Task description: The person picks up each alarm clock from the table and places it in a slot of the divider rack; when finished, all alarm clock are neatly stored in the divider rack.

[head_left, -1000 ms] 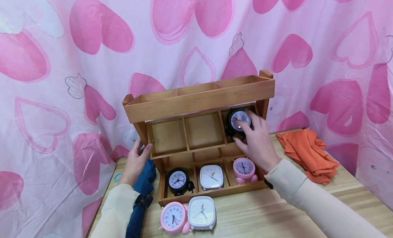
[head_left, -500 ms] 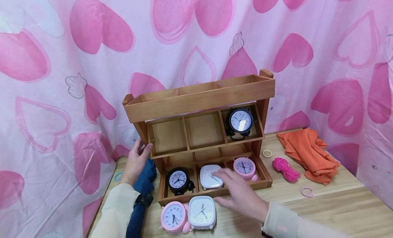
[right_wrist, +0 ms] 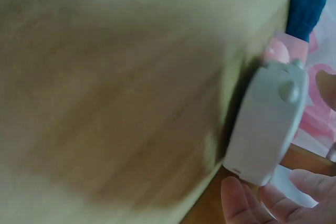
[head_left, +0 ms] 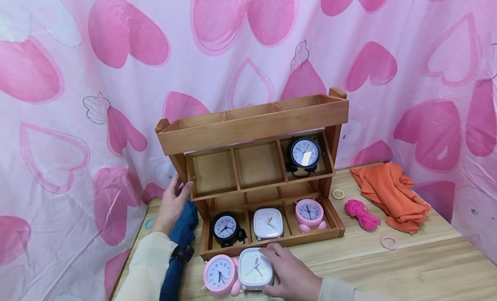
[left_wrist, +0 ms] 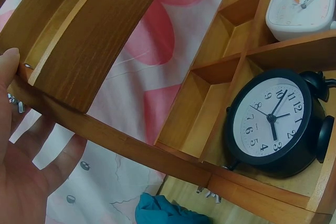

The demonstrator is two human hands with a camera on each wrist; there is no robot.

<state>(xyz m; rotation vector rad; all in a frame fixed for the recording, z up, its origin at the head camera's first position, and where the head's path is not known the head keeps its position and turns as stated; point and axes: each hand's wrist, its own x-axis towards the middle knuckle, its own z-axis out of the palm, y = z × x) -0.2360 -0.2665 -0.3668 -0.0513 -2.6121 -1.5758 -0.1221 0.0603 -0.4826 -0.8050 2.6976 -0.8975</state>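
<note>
My left hand (head_left: pixel 171 208) holds the left upright of the brown wooden rack (head_left: pixel 252 127), with the thumb in front and fingers behind the post in the left wrist view. On the table in front of the rack, my right hand (head_left: pixel 292 273) is at the right side of a white square alarm clock (head_left: pixel 255 271). Its fingers are at the clock's upper edge; in the right wrist view a gap shows between the thumb (right_wrist: pixel 326 88) and the clock's body (right_wrist: pixel 262 121). A pink alarm clock (head_left: pixel 219 275) lies against the white one's left side.
A black clock (head_left: pixel 224 227), a white clock (head_left: pixel 268 224) and a pink clock (head_left: pixel 309 212) fill the bottom row. Another black clock (head_left: pixel 304 153) sits middle-row right. Pink yarn (head_left: pixel 362 214), hair ties and orange cloth (head_left: pixel 392 195) lie right; blue cloth (head_left: pixel 182 232) lies left.
My right hand has let go of the black clock in the middle row's right compartment and come down to the white clock on the table. My left hand has stayed put.
</note>
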